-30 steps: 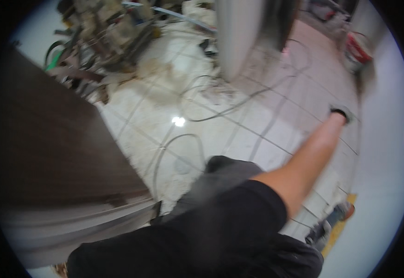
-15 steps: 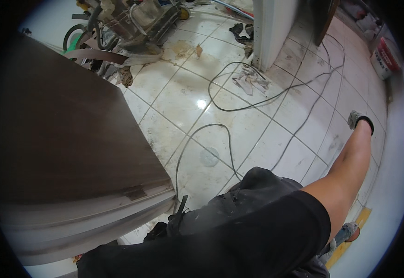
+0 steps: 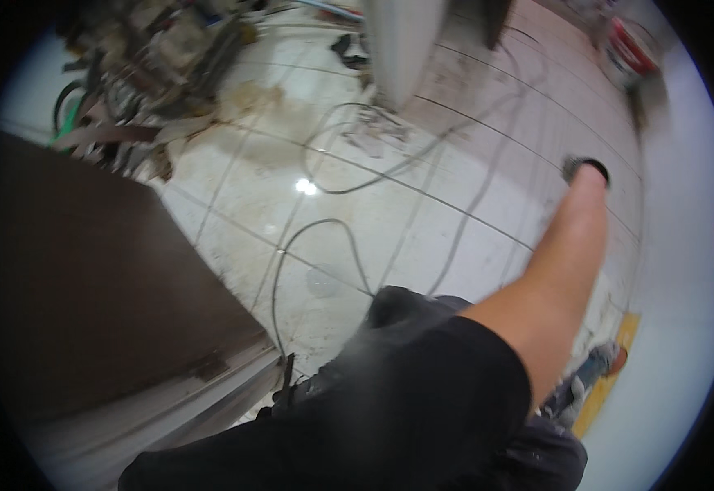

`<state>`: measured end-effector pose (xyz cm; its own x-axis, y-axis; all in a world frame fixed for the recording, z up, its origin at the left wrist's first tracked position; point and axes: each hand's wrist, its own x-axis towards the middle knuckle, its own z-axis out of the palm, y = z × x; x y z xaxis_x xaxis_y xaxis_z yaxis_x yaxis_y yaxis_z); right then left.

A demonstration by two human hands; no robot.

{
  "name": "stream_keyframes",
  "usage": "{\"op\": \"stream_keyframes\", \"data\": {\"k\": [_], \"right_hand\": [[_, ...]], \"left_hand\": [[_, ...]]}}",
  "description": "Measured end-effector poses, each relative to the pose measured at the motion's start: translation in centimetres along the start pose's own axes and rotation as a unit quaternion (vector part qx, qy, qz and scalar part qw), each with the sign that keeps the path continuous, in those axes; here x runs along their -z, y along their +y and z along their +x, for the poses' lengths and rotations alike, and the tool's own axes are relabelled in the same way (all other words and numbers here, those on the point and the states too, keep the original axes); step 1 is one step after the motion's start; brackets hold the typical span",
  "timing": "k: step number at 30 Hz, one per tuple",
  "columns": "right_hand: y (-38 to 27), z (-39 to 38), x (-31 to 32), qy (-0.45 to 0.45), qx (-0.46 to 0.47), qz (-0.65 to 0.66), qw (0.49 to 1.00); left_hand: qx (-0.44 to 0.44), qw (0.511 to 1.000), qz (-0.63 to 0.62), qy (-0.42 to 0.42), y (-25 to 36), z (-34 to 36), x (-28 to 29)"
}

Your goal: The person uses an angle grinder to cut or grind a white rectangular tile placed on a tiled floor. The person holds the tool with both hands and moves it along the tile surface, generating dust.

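Note:
My left arm crosses to the right. Its gloved left hand [image 3: 578, 168], with a dark cuff, is blurred beside the white wall; its fingers cannot be made out. At the lower right, partly behind my left sleeve, my gloved right hand [image 3: 568, 399] is closed around a blue-green power tool that looks like an angle grinder [image 3: 592, 368]. An orange-brown disc [image 3: 619, 360] shows at the tool's end. It is next to a yellow strip [image 3: 608, 393] along the wall [image 3: 676, 327].
A dark brown panel [image 3: 95, 286] fills the left. Grey cable [image 3: 455, 237] loops over the tiled floor [image 3: 406, 229], near a crumpled cloth [image 3: 377, 131]. Piled equipment [image 3: 160, 65] stands far left, a white post [image 3: 402, 49] at far centre, a red-and-white bucket [image 3: 628, 53] at far right.
The view has swung to the right, so the floor, panel and bucket sit farther left in it. My left arm stays stretched out, and the tool stays by the yellow strip.

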<state>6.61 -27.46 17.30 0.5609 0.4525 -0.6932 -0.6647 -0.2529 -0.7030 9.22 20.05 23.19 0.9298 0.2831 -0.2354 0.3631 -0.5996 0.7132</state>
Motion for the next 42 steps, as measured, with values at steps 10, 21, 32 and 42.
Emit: {"op": "stream_keyframes", "data": {"k": [10,21,32,42], "right_hand": [[1.4,-8.9,-2.9,0.138,0.075,-0.001,0.988],[0.9,-8.8,-3.5,0.117,0.108,0.007,0.987],[-4.1,-7.8,-5.8,0.099,0.179,-0.093,0.975],[0.2,-2.6,-3.4,0.1,0.159,-0.047,0.981]], "left_hand": [[0.033,0.995,0.091,-0.034,-6.1,1.5,6.2],[0.101,0.985,0.123,-0.068,-5.5,-2.7,9.1],[-0.113,0.949,0.293,-0.01,-5.9,-0.5,8.9],[-0.004,0.995,-0.077,0.062,-8.8,-8.7,-25.8]]}}
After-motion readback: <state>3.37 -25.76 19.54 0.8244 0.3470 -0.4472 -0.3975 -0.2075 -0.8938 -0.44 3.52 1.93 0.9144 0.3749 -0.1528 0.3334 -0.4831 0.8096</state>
